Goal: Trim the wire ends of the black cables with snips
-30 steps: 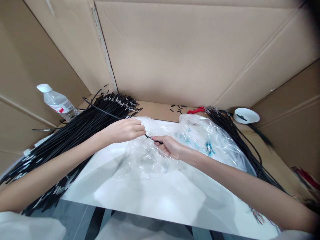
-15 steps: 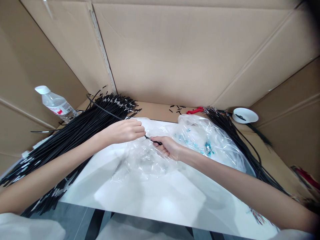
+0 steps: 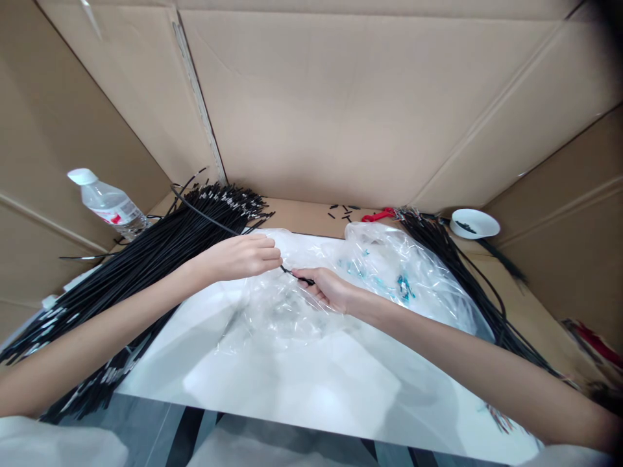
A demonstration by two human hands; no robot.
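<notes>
My left hand (image 3: 242,255) and my right hand (image 3: 327,287) meet over a crumpled clear plastic bag (image 3: 384,266) on a white sheet (image 3: 292,376). Both are closed in a pinch on one thin black wire (image 3: 296,277) that spans the small gap between their fingertips. The wire runs back from my left hand to a large pile of black wires (image 3: 146,259) with metal tips on the left. Small teal parts (image 3: 403,285) lie inside the bag.
Cardboard walls (image 3: 341,104) close in the back and both sides. A water bottle (image 3: 108,202) stands at the left, a white dish (image 3: 474,223) at the back right, beside a second bundle of black wires (image 3: 462,272). A red piece (image 3: 379,215) and short black bits (image 3: 343,211) lie behind the bag.
</notes>
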